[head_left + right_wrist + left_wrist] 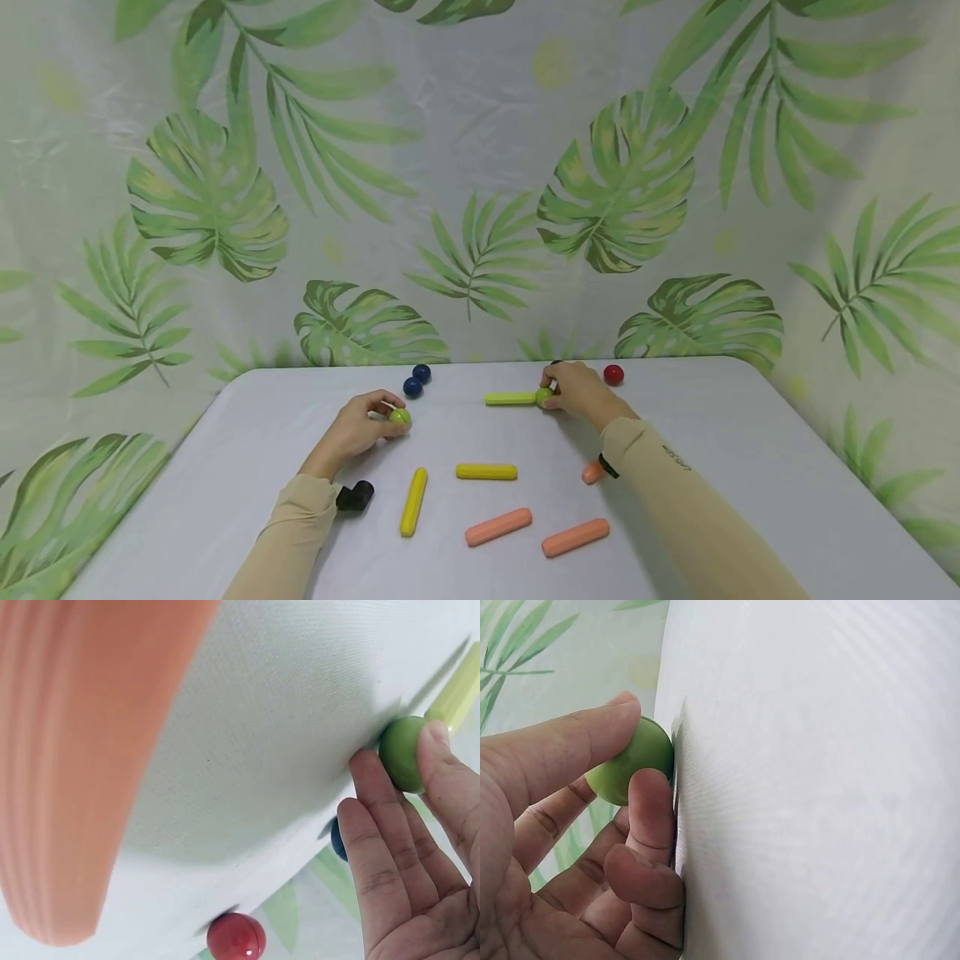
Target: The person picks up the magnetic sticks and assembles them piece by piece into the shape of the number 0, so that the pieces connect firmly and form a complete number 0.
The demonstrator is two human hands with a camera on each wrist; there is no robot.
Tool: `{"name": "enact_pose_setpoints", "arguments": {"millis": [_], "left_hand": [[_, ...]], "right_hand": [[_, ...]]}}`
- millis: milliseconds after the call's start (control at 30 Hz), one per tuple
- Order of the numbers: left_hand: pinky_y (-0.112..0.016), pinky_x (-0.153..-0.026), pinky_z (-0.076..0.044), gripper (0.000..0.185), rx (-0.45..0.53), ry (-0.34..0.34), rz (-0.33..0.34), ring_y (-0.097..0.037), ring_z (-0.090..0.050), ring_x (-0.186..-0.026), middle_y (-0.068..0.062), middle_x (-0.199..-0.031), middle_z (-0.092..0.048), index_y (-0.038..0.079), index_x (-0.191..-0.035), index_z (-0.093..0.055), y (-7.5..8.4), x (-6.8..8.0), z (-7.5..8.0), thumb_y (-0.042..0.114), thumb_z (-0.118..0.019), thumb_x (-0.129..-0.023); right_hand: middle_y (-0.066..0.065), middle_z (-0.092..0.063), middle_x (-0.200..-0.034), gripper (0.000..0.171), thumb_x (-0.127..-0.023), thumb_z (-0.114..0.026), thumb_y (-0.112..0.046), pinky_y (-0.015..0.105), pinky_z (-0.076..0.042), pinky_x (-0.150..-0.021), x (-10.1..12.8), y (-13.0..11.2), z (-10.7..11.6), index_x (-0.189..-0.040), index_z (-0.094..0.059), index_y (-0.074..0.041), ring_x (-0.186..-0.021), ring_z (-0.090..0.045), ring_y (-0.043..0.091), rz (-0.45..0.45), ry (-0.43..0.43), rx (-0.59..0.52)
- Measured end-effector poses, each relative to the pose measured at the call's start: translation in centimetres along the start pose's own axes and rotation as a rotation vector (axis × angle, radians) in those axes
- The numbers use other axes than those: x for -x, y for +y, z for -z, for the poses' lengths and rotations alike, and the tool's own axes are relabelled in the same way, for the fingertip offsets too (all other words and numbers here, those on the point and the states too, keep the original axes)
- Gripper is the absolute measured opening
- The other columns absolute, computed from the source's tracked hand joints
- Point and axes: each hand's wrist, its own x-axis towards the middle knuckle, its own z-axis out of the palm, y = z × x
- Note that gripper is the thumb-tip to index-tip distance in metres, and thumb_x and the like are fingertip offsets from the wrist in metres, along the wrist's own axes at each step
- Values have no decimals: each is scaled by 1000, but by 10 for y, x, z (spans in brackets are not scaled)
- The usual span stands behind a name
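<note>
My left hand [362,427] pinches a green ball [400,415] between thumb and fingers, low at the white tabletop. The left wrist view shows that ball [641,761] close against the cloth, the other fingers bent below it. Farther right, my right hand [583,392] grips a second green ball [544,397] at the right end of a light green stick [510,399]. In the right wrist view, thumb and fingers lie around this ball [403,754], and the stick [454,690] meets its side.
Two dark blue balls [413,387] lie beyond my left hand; another blue ball [339,840] is partly hidden behind my right fingers. A red ball [613,375] sits at the back right. Nearer lie two yellow sticks [486,472] and several orange sticks [498,527], one partly under my right sleeve.
</note>
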Motion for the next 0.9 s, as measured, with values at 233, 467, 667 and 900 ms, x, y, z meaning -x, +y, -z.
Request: {"name": "enact_pose_setpoints", "arguments": {"millis": [233,467,667,900], "left_hand": [[-30,-72,-49,32,-9,1,1,-18,-65,-81,-14,-119,-70,14,-118,-73,1,1,2,18,-87,-90],[-30,-73,-49,33,-25,-10,-20,-19,-66,-84,-15,-120,-71,13,-118,-75,3,1,1,19,-89,-88],[-31,-75,-48,33,-89,-14,-53,-24,-62,-94,-13,-121,-73,15,-118,-76,12,-1,-2,19,-89,-88],[-33,-73,-54,32,-94,-76,-100,-24,-70,-97,-12,-124,-73,13,-121,-75,35,-11,-12,16,-87,-91]], "right_hand": [[4,-73,-94,21,-93,-85,-17,35,-53,-79,-1,-2,1,-108,-72,-10,-84,-63,18,14,4,15],[6,-74,-98,21,-93,-85,-17,37,-54,-81,-1,-2,1,-108,-72,-10,-88,-66,21,11,-11,8],[6,-73,-97,21,-93,-85,-17,38,-53,-81,-2,-2,0,-108,-71,-10,-87,-64,20,7,-3,-8],[4,-73,-95,21,-94,-85,-18,35,-52,-78,1,-1,-1,-109,-72,-11,-83,-62,18,-16,-6,8]]}}
